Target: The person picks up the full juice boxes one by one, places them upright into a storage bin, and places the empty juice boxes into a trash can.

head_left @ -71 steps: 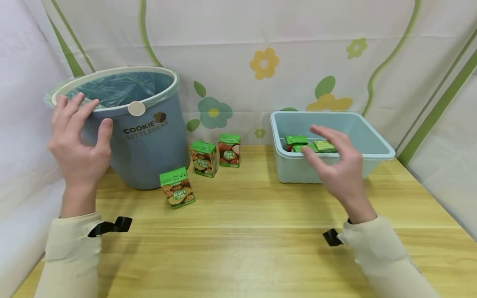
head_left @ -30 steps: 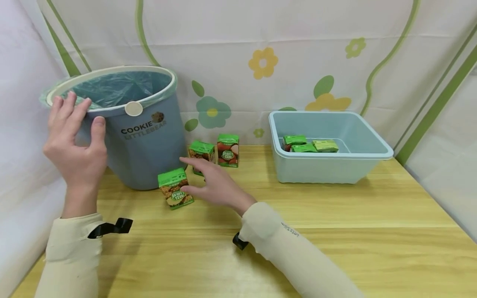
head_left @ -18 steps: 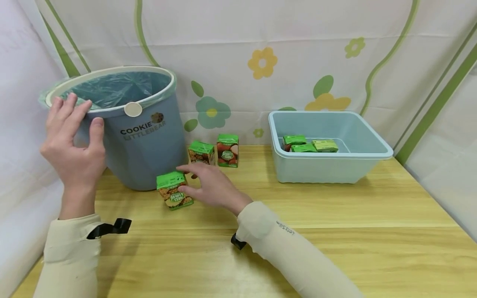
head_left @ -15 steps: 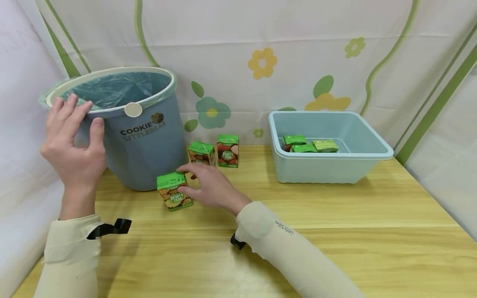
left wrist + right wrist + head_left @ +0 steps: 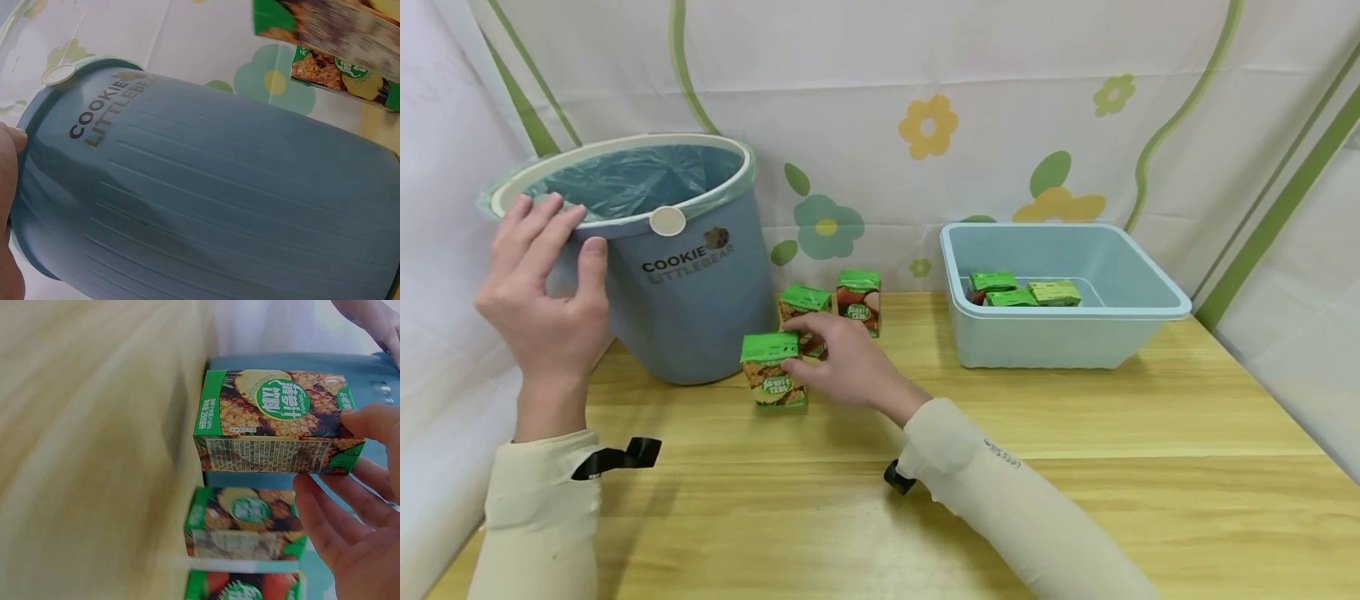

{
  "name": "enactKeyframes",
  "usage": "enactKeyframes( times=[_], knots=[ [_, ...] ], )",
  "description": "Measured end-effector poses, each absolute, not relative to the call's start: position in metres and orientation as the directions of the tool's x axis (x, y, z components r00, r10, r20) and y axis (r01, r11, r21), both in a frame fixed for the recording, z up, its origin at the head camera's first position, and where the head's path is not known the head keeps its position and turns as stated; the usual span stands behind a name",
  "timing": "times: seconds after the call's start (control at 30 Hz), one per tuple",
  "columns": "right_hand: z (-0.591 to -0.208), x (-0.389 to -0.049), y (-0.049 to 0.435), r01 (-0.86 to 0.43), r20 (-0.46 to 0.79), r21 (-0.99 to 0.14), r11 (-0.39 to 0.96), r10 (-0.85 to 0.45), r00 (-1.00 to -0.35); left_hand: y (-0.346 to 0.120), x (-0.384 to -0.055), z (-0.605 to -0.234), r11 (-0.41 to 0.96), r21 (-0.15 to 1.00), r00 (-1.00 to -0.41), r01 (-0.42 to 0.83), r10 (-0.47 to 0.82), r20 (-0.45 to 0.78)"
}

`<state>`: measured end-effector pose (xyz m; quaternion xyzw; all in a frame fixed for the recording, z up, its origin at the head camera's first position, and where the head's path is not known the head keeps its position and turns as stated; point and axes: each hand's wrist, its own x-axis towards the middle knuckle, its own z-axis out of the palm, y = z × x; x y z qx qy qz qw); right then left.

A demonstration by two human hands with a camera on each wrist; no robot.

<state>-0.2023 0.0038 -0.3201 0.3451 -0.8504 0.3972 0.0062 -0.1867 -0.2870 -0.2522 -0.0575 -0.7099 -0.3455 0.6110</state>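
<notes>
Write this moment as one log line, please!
right grip: holds pineapple carton | left grip: at top edge of blue bin | blue tub: green-topped cartons inside

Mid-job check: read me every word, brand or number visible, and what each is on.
"COOKIE": blue bin
"LITTLEBEAR": same bin, beneath
"菠萝汁饮料", apparently: held carton, in the right hand; its side print is too small
Rear pineapple carton, red-fruit carton: too blurred
Tub cartons: too small
Right sleeve: upside-down lettering, not securely readable
Left curtain: faint marks, unreadable
</notes>
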Motion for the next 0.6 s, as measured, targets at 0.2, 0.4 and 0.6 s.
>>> enactKeyframes(
  times=[0.2,0.4,0.6],
  knots=[
    [-0.303,-0.211,0.017,-0.582,0.341,-0.703,0.408,-0.525,-0.78,-0.287,-0.188,-0.253,0.752,0.432,-0.236,0.498,-0.362,0.902],
    [-0.281,-0.219,0.028,-0.528,0.36,-0.779,0.339,-0.448,-0.819,-0.286,-0.187,-0.252,0.747,0.438,-0.231,0.5,-0.373,0.899],
    [-0.256,-0.222,0.039,-0.494,0.37,-0.807,0.325,-0.373,-0.851,-0.286,-0.188,-0.253,0.751,0.438,-0.235,0.494,-0.37,0.899]
  ],
)
